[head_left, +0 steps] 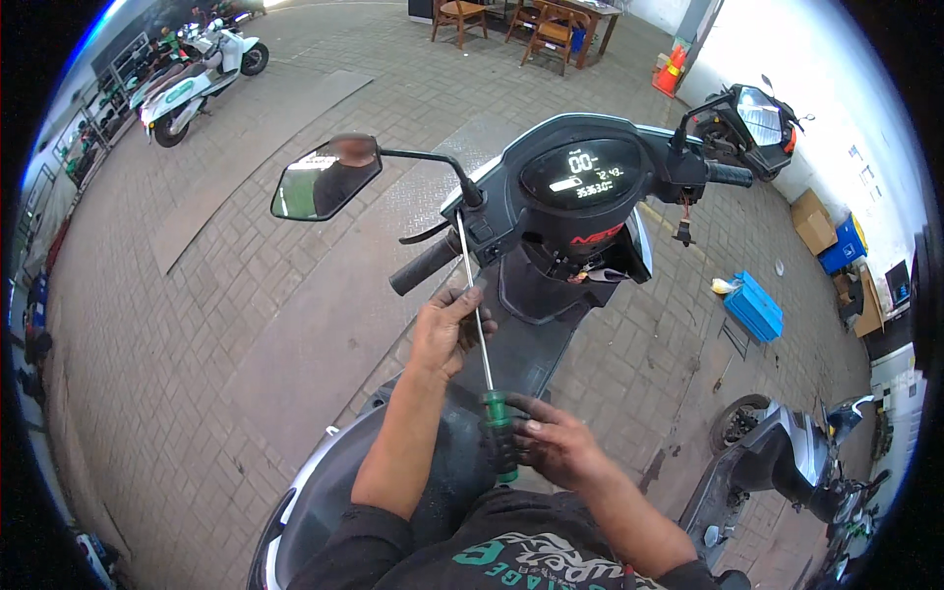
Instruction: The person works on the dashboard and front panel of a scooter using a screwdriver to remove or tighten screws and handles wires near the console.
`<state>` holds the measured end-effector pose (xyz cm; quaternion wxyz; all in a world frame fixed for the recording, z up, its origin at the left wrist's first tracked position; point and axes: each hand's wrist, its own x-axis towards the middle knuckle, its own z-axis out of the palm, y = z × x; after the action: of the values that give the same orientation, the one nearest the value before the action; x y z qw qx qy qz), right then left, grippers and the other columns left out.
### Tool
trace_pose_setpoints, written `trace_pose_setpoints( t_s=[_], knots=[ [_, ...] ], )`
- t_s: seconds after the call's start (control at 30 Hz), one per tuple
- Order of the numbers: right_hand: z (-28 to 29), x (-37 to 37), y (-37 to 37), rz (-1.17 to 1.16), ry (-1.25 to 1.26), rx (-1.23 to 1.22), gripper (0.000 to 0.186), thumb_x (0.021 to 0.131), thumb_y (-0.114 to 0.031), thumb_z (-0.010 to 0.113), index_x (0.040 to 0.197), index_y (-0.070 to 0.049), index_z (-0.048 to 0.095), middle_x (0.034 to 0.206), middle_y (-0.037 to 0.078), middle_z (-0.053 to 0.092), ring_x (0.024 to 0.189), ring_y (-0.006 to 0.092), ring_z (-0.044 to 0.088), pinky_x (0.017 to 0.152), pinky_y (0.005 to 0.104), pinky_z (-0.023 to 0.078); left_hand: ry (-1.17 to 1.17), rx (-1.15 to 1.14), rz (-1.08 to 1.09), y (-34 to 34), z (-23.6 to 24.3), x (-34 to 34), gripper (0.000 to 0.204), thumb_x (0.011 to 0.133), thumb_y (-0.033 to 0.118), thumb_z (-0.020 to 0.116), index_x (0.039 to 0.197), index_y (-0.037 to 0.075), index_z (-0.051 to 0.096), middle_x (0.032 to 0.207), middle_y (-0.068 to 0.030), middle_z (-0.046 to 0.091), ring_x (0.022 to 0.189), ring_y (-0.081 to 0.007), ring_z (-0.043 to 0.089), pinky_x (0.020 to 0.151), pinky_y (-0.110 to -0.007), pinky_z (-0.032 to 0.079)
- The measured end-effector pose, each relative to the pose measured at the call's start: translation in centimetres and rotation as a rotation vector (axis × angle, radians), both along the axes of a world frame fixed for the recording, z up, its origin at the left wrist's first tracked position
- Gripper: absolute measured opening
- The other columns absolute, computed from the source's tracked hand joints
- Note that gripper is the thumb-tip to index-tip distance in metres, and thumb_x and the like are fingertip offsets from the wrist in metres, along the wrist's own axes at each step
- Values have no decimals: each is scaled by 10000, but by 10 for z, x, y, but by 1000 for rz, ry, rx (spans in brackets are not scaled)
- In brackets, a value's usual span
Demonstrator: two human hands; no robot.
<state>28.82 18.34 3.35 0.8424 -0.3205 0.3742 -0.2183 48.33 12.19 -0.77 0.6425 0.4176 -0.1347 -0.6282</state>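
A long screwdriver (500,438) with a green and black handle slants up from my lap. Its tip meets the switch housing (479,234) on the scooter's left handlebar, just under the mirror stem. Around the thin metal shaft, partway up, the fingers of my left hand (450,329) are closed. My right hand (556,442) holds the handle from its right side with bent fingers. Beyond the housing, the dashboard display (580,175) is lit. The left grip (425,267) and brake lever lie beside the tip. Exactly what the tip touches is too small to tell.
The left mirror (327,179) juts out over the floor. Under the dashboard the front panel is open, with parts exposed (580,267). From the right handlebar hangs a loose switch part (683,231). A blue toolbox (754,307) and a grey scooter (787,457) stand at right.
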Motion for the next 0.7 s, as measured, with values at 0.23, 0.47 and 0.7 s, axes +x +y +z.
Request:
trace_pose_setpoints(
  t_s=[0.23, 0.47, 0.7],
  knots=[
    [0, 17, -30, 131, 70, -31, 419, 813, -137, 564, 1166, 54, 439, 1040, 152, 562, 931, 213, 573, 756, 324, 477, 262, -11, -53, 5, 2, 3, 248, 878, 238, 506, 971, 10, 536, 755, -57, 580, 640, -151, 580, 570, -287, 497],
    [11, 45, -64, 201, 156, 9, 246, 842, -151, 561, 974, 56, 543, 871, 137, 619, 761, 191, 619, 684, 291, 492, 356, 4, -54, 0, 16, -1, 237, 869, 222, 525, 1006, 29, 513, 772, -41, 552, 644, -134, 568, 608, -313, 536],
    [22, 56, -74, 240, 204, 52, 288, 813, -181, 623, 963, 55, 551, 849, 96, 615, 733, 161, 613, 666, 290, 501, 343, 37, 28, -10, 11, 0, 147, 825, 181, 597, 843, 58, 519, 699, -38, 547, 615, -138, 559, 558, -293, 522]
  ],
)
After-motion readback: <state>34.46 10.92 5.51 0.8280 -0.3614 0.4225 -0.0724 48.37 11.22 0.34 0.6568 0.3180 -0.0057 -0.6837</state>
